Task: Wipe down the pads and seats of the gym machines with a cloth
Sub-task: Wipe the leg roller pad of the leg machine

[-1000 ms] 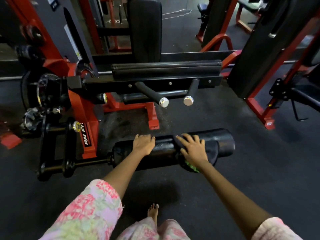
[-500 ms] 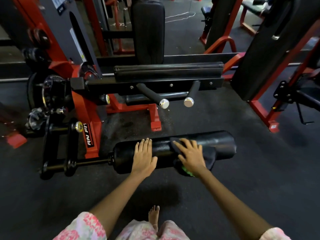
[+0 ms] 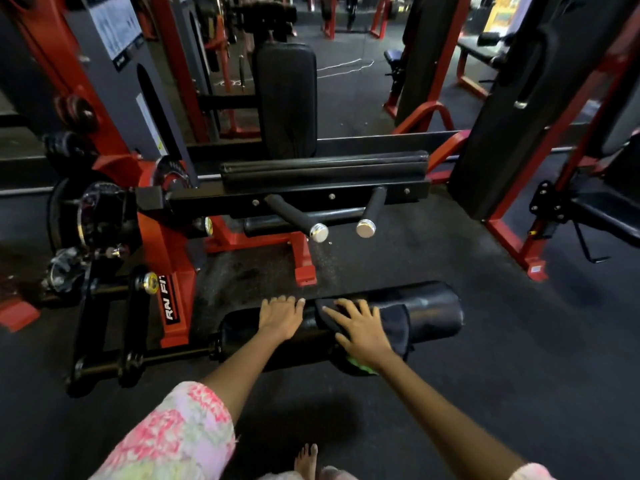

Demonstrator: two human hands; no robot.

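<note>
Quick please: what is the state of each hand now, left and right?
Left hand: open, fingers straight, resting flat on the roller pad, holding nothing.
Right hand: open, fingers spread, pressing the dark cloth onto the pad.

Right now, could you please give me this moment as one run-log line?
step: wiping roller pad | right hand: presses dark cloth on pad, fingers spread | left hand: flat on pad, steadying | seat pad: untouched

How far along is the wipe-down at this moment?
Done: nothing shows as finished. In hand: right hand presses the dark cloth on the roller pad; left hand steadies it. Left: seat pad and backrest pad, both untouched.
</note>
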